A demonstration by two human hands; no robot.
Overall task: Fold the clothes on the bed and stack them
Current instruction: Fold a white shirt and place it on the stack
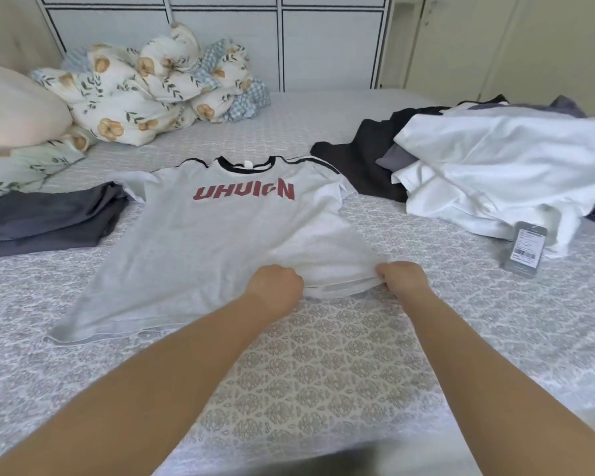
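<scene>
A light grey T-shirt (203, 242) lies face up across the middle of the bed (323, 372), its black-trimmed collar at the far end and red lettering across the chest. Its near hem is spread flat on the left but gathered up on the right, where both hands have hold of it. The left hand (275, 286) is curled into a fist on the hem near the middle of the shirt, fingers tucked under so the cloth bunches against the knuckles. The right hand (402, 278) pinches the shirt's near right corner, fingers closed tight around the edge of the fabric, and the cloth between the two hands is pulled into a raised fold. To the left of the shirt, touching its sleeve, sits a folded dark grey garment (45, 218). On the right side of the bed lies a loose heap of unfolded clothes (488, 166) (white pieces on top, black and grey ones beneath), with a tagged grey packet (526, 249) just beside its near edge. At the far left a flowered duvet (145, 87) is bundled up next to a pale pillow (14, 108), and white cabinets (323, 39) stand behind the bed.
</scene>
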